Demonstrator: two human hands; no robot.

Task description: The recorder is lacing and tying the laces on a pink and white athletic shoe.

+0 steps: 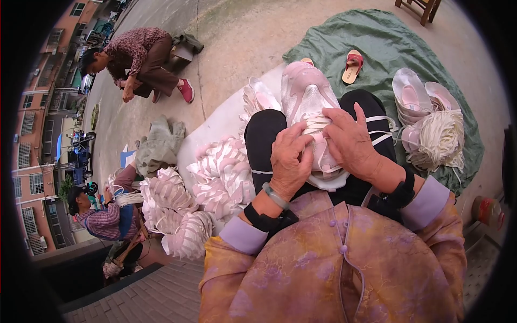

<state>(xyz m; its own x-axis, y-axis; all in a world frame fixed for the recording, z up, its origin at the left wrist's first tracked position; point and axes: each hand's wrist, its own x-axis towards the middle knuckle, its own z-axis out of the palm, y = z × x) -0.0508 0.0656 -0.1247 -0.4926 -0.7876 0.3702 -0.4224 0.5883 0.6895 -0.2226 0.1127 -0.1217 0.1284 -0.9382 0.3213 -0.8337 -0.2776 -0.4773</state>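
Note:
A pink and white shoe upper [311, 89] lies across my lap between my black-trousered knees, its toe pointing away from me. White shoelace [316, 123] runs in rows over its front opening. My left hand [291, 159] is on the left edge of the opening, fingers bent and pinching at the lacing. From the other side my right hand [353, 141] has its fingertips closed on the laces, thumb and fingers near the tongue. Loose lace [381, 119] trails to the right past my right hand. What lies under my fingertips is partly hidden.
Nested pink and white uppers [223, 175] are piled at my left on a white sheet [215, 121]. More uppers [410, 97] and a bundle of white laces [442, 140] rest on a green cloth [371, 35] at right, near a red sandal [353, 67]. Two people sit at left.

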